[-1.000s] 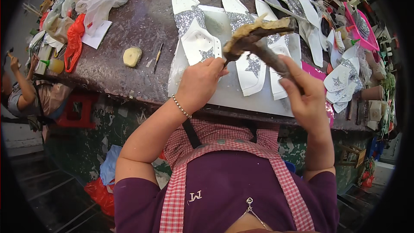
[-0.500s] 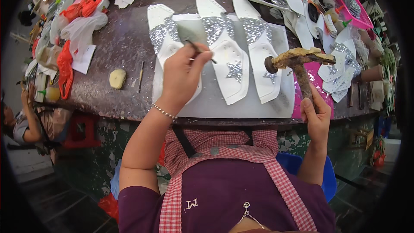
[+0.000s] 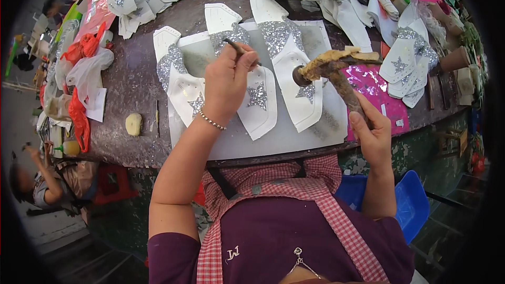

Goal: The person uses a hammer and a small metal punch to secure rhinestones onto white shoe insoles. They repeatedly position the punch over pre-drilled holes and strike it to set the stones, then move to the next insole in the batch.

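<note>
My left hand (image 3: 227, 81) pinches a thin dark metal punch (image 3: 234, 46). It is slanted, with its far end over the glitter band of the middle white shoe-upper piece (image 3: 258, 113); whether it touches I cannot tell. In my right hand (image 3: 374, 134) is a hammer (image 3: 344, 87), its worn, tape-wrapped head raised over the right-hand white piece (image 3: 286, 68). A third piece (image 3: 181, 92) lies at the left, partly behind my left wrist. All carry silver glitter and stars and rest on a pale board (image 3: 231, 147).
Left of the board lie a slim tool (image 3: 157, 118) and a yellowish lump (image 3: 133, 124). Stacked white pieces (image 3: 150, 0) sit far left, more (image 3: 410, 66) at right by a pink sheet (image 3: 376, 92). Plastic bags (image 3: 87, 76) crowd the left edge. A person (image 3: 50, 179) sits beyond.
The whole view has shifted, so the table's things appear further left. Relative to the pieces, my left hand with the punch has moved right, onto the middle one. The hammer stays raised.
</note>
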Motion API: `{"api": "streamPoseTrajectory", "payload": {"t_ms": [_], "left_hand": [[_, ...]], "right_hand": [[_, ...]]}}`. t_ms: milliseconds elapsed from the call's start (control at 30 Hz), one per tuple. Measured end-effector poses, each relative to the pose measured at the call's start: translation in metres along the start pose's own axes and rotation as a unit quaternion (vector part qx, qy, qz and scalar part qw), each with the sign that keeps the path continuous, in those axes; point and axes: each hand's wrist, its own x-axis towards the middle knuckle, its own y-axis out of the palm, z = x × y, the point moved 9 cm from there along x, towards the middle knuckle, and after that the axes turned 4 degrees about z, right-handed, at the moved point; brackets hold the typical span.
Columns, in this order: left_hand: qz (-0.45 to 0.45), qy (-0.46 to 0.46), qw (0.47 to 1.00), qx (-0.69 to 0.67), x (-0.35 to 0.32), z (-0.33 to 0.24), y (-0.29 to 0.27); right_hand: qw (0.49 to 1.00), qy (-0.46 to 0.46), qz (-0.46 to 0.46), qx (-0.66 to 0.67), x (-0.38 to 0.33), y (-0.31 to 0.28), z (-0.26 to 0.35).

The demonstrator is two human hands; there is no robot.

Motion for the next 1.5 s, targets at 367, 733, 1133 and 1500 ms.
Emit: {"api": "streamPoseTrajectory", "payload": {"t_ms": [367, 733, 1133, 1500], "left_hand": [[0.083, -0.030, 0.991, 0.096, 0.000, 0.004, 0.021], [0.096, 0.084, 0.965, 0.231, -0.002, -0.028, 0.039], [0.034, -0.029, 0.995, 0.090, -0.012, 0.005, 0.023], [0.062, 0.008, 0.988, 0.139, -0.019, -0.007, 0.024]], "right_hand": [[1.000, 0.013, -0.004, 0.020, -0.001, -0.005, -0.006], [0.958, -0.230, -0.026, 0.168, 0.016, -0.020, 0.083], [0.982, -0.110, -0.004, -0.153, 0.021, 0.000, 0.076], [0.989, -0.131, 0.007, -0.066, 0.012, 0.000, 0.059]]}}
